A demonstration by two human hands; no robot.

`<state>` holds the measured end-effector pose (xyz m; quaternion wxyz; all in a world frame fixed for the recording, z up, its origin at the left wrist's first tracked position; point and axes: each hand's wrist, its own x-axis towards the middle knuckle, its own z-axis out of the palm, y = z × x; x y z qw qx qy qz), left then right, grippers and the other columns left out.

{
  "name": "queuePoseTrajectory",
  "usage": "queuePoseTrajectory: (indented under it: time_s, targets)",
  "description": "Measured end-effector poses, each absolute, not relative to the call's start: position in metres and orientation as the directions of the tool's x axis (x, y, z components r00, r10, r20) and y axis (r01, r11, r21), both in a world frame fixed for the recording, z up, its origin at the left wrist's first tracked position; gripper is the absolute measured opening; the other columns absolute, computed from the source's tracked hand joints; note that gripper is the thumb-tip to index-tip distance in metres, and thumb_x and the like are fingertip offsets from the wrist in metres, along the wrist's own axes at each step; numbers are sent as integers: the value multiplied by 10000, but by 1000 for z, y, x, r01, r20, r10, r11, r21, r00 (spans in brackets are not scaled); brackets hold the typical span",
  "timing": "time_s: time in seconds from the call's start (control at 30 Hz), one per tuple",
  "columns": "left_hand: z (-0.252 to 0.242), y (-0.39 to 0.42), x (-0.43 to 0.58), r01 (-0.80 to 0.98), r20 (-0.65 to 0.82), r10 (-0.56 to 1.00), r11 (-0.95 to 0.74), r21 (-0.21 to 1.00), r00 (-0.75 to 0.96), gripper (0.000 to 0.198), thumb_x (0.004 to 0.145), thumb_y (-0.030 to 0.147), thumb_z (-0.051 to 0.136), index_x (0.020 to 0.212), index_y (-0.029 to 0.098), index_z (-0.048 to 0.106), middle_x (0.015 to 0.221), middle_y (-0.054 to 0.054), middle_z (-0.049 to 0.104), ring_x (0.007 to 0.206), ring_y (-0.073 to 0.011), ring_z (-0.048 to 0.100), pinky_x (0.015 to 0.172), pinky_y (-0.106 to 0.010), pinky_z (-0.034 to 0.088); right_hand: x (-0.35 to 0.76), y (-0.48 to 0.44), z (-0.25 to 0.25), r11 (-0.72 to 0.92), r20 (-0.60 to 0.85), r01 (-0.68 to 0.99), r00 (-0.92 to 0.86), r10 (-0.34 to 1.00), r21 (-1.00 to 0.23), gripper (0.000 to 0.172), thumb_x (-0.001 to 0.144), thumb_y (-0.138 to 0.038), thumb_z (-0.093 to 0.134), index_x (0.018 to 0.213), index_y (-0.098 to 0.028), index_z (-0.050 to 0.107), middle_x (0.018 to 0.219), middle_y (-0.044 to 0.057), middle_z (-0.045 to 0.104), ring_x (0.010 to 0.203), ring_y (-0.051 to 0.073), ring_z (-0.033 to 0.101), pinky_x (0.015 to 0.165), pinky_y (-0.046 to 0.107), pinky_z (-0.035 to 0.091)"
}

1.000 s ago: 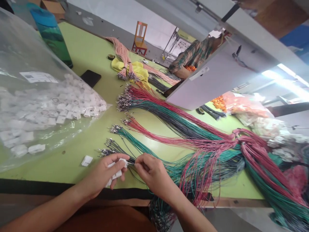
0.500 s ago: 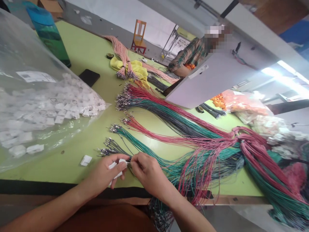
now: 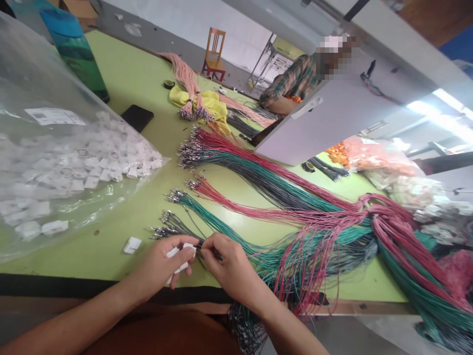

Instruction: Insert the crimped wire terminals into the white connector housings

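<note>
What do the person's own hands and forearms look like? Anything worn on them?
The left hand and right hand are ungloved. Both forearms are bare, with no sleeve, watch, bracelet or marking visible.

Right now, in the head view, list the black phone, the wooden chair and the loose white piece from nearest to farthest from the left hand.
Nearest to the left hand first:
1. Loose white piece: on the table, just left of it.
2. Black phone: farther up the table, beside the clear bag.
3. Wooden chair: on the floor beyond the table's far edge.
</note>
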<state>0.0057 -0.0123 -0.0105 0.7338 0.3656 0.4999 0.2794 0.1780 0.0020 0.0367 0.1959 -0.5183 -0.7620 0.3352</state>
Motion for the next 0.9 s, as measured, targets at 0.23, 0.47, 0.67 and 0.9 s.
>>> queuePoseTrajectory:
  time_s: [0.23,0.47,0.67,0.9]
  targets:
    - [-8,-12,7,-89,-507,786,568,819,354,415,787,476,617,1035,144,616,632,18,609,420,-85,486,356,-175,363,182,4,37,193,-69,608,-380,923,-770,183,849,-146,505,692,-171,596,690,22,635,621,111,560,595,215,442]
    - [-2,-10,-1,-379,-515,744,664,645,427,319,867,432,551,704,164,496,611,22,585,368,-18,377,343,-128,276,253,-12,74,-374,-497,360,-777,386,-855,454,887,-495,490,653,-131,627,582,43,643,418,101,577,398,180,440]
    - [0,-11,1,-432,-480,660,746,507,577,109,793,166,600,798,187,494,888,-32,626,660,-90,590,366,-118,325,213,-9,36,344,-81,815,-427,901,-467,158,849,-109,502,760,-163,621,706,41,604,634,146,566,583,244,440]
    - [2,-11,3,-311,-478,644,736,602,598,210,888,350,526,794,162,533,715,-11,617,383,-19,403,308,-115,243,212,-3,9,404,120,846,-387,914,-347,176,829,-79,452,708,-180,532,701,37,569,674,164,538,654,280,433]
